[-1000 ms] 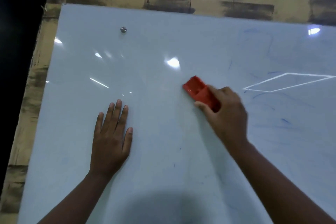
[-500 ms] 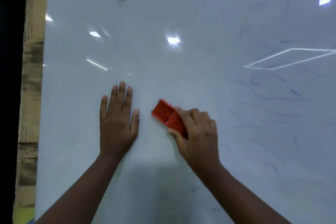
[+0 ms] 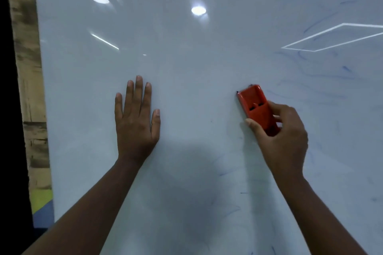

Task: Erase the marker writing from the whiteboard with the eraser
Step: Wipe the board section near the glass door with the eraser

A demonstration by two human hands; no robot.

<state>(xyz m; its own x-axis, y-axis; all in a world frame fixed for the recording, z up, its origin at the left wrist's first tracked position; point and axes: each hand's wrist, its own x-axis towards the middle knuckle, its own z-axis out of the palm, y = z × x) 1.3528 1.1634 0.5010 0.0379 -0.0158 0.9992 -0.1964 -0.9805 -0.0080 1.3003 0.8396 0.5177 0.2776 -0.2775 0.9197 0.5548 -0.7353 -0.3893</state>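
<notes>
- My left hand [image 3: 135, 124] lies flat on the whiteboard [image 3: 186, 64], fingers straight and spread.
- My right hand [image 3: 284, 136] grips the orange eraser [image 3: 256, 107], which touches the board right of centre.
- I see faint blue marker smears [image 3: 331, 76] to its right.

Loads of open whiteboard [image 3: 207, 58] above and between my hands, nothing stuck on it there, so plenty of room to sweep. Only real thing in the way on the left side is my own left hand [image 3: 135, 122], planted flat on the board with its forearm running down below it. My right hand [image 3: 284, 136] with the eraser [image 3: 256, 107] has open board all around. Left edge ends at a brown wall strip [image 3: 27, 68].
</notes>
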